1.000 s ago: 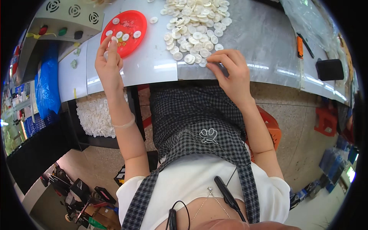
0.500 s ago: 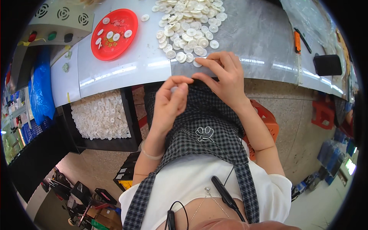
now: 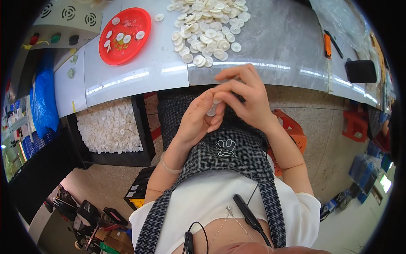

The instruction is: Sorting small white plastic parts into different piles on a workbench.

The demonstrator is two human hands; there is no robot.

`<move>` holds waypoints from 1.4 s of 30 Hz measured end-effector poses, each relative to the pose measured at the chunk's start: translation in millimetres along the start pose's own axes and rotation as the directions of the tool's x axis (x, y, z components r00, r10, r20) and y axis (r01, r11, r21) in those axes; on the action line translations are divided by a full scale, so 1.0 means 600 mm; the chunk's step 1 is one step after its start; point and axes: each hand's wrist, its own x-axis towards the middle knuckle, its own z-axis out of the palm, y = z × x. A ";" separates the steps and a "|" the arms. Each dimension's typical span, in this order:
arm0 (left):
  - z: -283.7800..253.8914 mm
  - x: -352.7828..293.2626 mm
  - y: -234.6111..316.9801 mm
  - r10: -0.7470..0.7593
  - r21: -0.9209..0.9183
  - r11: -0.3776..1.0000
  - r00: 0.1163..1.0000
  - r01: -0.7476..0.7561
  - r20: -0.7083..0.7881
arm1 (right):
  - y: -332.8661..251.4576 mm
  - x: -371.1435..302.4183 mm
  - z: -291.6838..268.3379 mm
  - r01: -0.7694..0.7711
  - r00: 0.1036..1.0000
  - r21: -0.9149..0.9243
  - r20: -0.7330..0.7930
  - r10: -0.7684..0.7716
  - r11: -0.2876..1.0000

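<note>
Fingers of the left hand (image 3: pixel 194 116) grasp one white disc (image 3: pixel 211 111) over the checked apron (image 3: pixel 203 150), and the right hand (image 3: pixel 249 97) pinches at its far end; whether a second piece is there I cannot tell. Beyond lies one pile of discs (image 3: pixel 209 38), too many to count. Far left, one red plate (image 3: pixel 132 51) carries six flat discs (image 3: pixel 120 37) and yellow writing (image 3: pixel 120 46) too small to read; one loose disc (image 3: pixel 159 17) sits just right of it. The shiny grey table (image 3: pixel 275 51) bears one orange knife (image 3: pixel 327 45) at right. Near left, one black tray (image 3: pixel 147 131) of white pieces (image 3: pixel 110 127) stands lower, over speckled floor (image 3: pixel 321 114).
</note>
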 end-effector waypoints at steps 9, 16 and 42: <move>-0.001 -0.004 0.008 -0.013 -0.163 0.986 0.999 0.019 0.040 | 0.060 0.056 0.020 -0.047 0.977 -0.415 -0.208 -0.044 0.909; -0.005 -0.007 0.008 0.005 -0.163 0.987 1.000 -0.001 0.020 | 0.044 0.045 0.002 -0.114 0.971 -0.079 -0.218 0.094 0.990; -0.013 -0.013 0.023 0.030 -0.118 0.992 0.998 -0.036 -0.058 | 0.043 0.046 0.029 0.006 0.995 -0.290 -0.098 -0.036 0.957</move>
